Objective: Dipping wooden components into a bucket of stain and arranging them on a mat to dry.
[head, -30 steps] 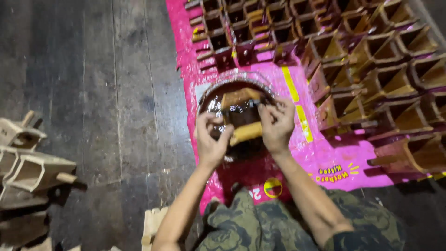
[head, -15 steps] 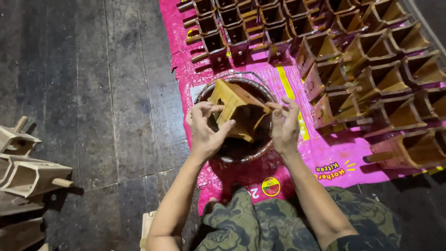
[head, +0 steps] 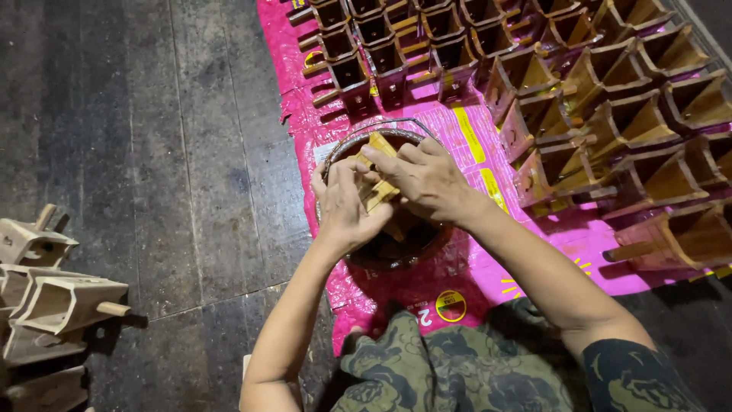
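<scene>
Both hands, left hand [head: 345,207] and right hand [head: 424,181], clamped on wooden scoop [head: 379,183] over bowl [head: 358,252]; long axis tilts away, upper-left.

Both hands hide most of the wooden piece [head: 379,187] they grip.

Small tan wooden box [head: 379,191], tilted, held over round dark bowl [head: 396,248]

Pink sheet [head: 473,137], stained boxes [head: 610,114], unstained boxes [head: 53,297].
</scene>
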